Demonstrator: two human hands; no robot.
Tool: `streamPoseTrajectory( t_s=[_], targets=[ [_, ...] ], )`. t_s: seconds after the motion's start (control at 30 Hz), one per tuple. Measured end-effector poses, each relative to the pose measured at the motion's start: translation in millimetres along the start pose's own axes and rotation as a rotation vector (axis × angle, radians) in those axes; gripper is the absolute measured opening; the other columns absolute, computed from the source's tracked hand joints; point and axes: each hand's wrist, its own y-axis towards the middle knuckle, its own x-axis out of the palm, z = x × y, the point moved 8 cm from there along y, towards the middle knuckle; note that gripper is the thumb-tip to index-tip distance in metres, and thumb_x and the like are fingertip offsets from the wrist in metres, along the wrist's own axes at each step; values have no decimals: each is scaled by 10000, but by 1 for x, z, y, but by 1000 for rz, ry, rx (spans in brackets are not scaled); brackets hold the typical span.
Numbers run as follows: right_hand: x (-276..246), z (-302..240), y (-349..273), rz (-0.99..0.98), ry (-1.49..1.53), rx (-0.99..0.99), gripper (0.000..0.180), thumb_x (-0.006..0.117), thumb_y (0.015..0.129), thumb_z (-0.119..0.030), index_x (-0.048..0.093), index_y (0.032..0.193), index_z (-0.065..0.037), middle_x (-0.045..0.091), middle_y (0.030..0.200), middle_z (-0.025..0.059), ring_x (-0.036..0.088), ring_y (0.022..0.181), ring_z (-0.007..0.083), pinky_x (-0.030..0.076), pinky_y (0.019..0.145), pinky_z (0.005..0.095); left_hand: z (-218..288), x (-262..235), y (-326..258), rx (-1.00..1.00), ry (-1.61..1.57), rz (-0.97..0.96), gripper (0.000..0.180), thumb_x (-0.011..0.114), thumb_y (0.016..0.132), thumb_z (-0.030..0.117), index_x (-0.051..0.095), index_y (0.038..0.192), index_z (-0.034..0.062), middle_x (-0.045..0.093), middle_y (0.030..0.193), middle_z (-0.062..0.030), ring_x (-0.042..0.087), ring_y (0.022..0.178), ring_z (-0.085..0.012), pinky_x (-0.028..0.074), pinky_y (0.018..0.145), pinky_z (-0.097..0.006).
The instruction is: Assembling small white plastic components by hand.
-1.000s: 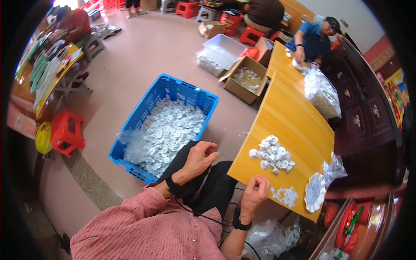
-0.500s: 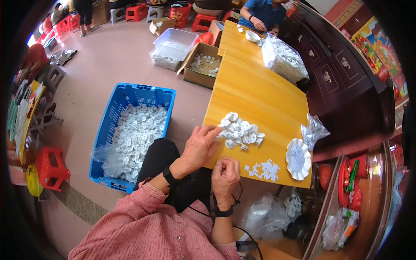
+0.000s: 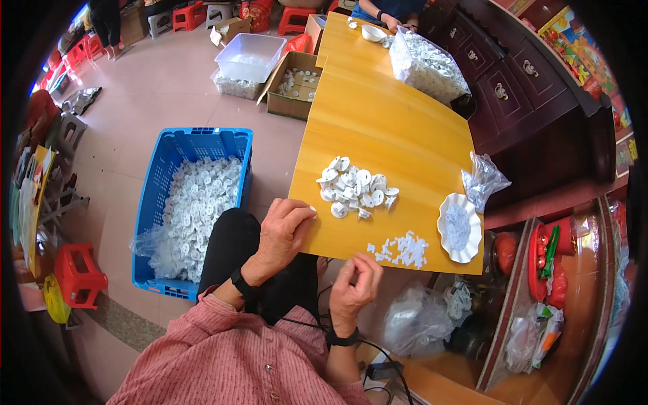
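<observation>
My left hand [image 3: 285, 231] is beside the table's near left corner, its thumb and fingers pinched together. A bit of a small white plastic piece [image 3: 312, 210] shows at the fingertips; the rest is hidden. Just beyond lies a heap of white round plastic pieces [image 3: 354, 186], each a disc with a stem. My right hand [image 3: 356, 287] is at the table's near edge, fingers bent and thumb apart from them, with nothing visible in it. Its fingertips are close to a scatter of tiny white plastic bits [image 3: 409, 250].
A scalloped white dish [image 3: 460, 228] of tiny bits and a clear bag [image 3: 484, 181] lie at the yellow table's [image 3: 385, 128] right. A blue crate [image 3: 155, 185] full of white pieces stands on the floor at left. Across the table a person's hands [image 3: 395, 22] are beside a large filled bag [image 3: 428, 67].
My left hand has drawn back from the heap toward the table's corner. The right hand has moved toward the tiny bits, and its fingers have loosened. The view has shifted slightly.
</observation>
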Motion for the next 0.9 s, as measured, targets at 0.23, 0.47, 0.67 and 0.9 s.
streamPoseTrajectory(
  t_s=[0.23,0.47,0.67,0.9],
  targets=[
    [-29,30,2,95,-232,-16,141,636,871,33,651,1010,19,589,1147,156,587,1031,336,486,877,451,2,0,-2,24,39,39,228,743,783,-26,697,989,60,662,962,-87,601,845,-285,500,734,-371],
    [-25,20,9,-8,-395,-76,206,670,851,-5,685,1057,-9,584,1184,136,571,1022,309,426,875,460,2,2,-2,28,54,32,234,733,786,-25,685,997,63,648,972,-90,591,845,-295,501,737,-382],
    [-28,22,10,20,-403,-83,229,684,852,-25,683,1081,-19,584,1195,132,567,1025,320,422,884,470,2,2,-2,33,62,36,228,731,790,-25,682,996,60,646,968,-94,593,854,-298,504,745,-385],
    [-29,24,8,-30,-435,-85,263,687,862,-66,676,1123,-37,568,1228,135,563,1043,316,413,897,473,1,3,-3,28,62,36,223,730,794,-20,680,996,59,646,977,-96,593,857,-301,504,749,-387]
  ],
)
